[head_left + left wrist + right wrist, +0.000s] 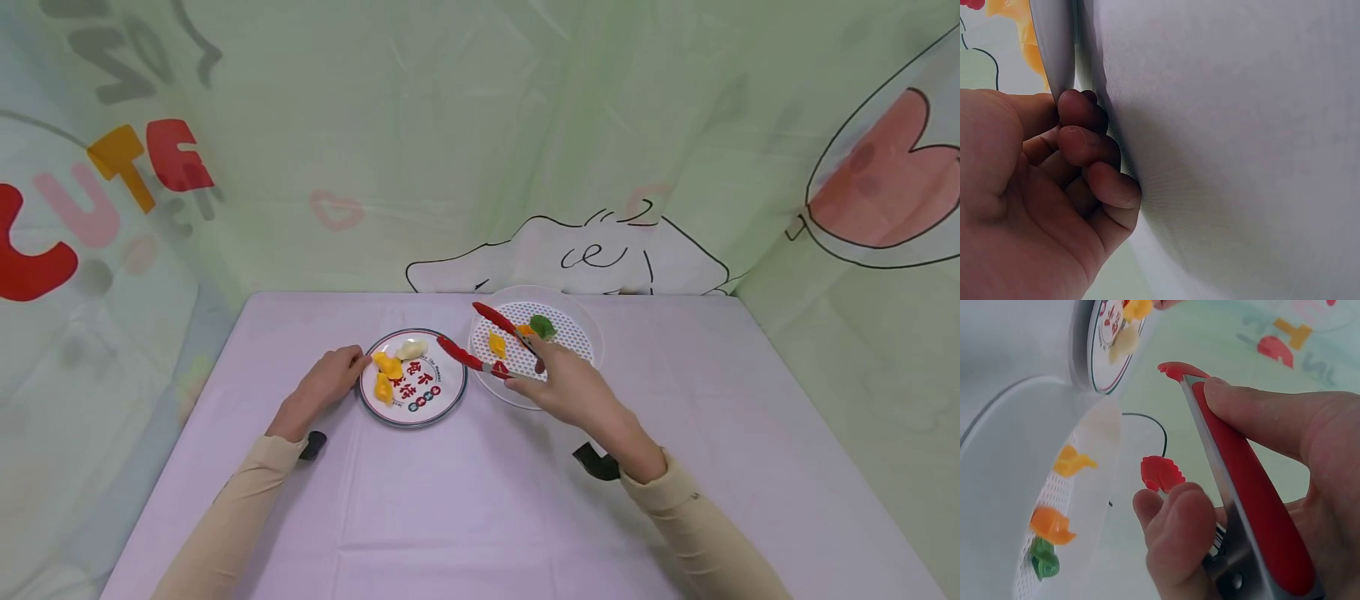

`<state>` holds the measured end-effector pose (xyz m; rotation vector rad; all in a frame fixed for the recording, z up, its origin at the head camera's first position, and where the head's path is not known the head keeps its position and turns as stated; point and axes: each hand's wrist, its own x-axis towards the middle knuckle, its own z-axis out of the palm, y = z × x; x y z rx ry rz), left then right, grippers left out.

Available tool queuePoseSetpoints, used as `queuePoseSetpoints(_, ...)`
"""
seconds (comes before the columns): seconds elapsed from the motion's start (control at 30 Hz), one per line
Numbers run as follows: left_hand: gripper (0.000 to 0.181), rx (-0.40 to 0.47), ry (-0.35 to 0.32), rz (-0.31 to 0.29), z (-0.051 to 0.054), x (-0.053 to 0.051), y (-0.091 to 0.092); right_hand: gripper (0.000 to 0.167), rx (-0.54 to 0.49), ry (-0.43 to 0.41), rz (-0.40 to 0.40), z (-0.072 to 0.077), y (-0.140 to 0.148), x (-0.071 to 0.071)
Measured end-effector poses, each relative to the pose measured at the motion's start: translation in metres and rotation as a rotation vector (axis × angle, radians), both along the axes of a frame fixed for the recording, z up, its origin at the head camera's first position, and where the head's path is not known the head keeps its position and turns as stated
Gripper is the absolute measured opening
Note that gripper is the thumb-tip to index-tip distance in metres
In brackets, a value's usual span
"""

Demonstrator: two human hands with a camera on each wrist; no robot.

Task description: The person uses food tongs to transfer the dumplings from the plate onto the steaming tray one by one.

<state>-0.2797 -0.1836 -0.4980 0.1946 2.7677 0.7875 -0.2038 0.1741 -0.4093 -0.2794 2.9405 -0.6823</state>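
Spreading across the scene, one table in pale lilac cloth (420, 517) bears two round dishes along its far side. Larger is one white plastic basket with a perforated base (573, 340), to the right; one white, dark-rimmed plate with red lettering (450, 387) sits just left of it. Two hands work well apart: the left hand (330, 375) pinches the plate's left rim, while the right hand (576, 387) grips one pair of red-and-metal tongs (1244, 487), tips parted. Smallest are six dumpling-shaped pieces: on the plate, two yellow (388, 365) and one cream (411, 350); in the basket, one yellow (497, 344), one orange (1051, 525) and one green (542, 327).
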Motion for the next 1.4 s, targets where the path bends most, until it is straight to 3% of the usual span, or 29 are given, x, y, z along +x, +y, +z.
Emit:
queuePoseSetpoints(0.13, 0.027, -0.006, -0.011, 0.013, 0.001, 0.001, -0.001, 0.075, 0.017, -0.005, 0.03, -0.001, -0.014, -0.003)
queuePoseSetpoints(0.4, 0.027, -0.011, -0.016, 0.008, 0.001, 0.002, -0.002, 0.075, 0.147, -0.01, 0.095, -0.005, -0.042, -0.007)
queuePoseSetpoints(0.77, 0.027, -0.01, -0.03, 0.017, 0.004, 0.002, -0.001, 0.065, 0.217, -0.031, 0.097, -0.011, -0.062, -0.017)
queuePoseSetpoints(1.4, 0.027, -0.007, -0.03, 0.012, 0.005, 0.001, 0.001, 0.056, 0.185, -0.076, 0.14, -0.02, -0.07, -0.028)
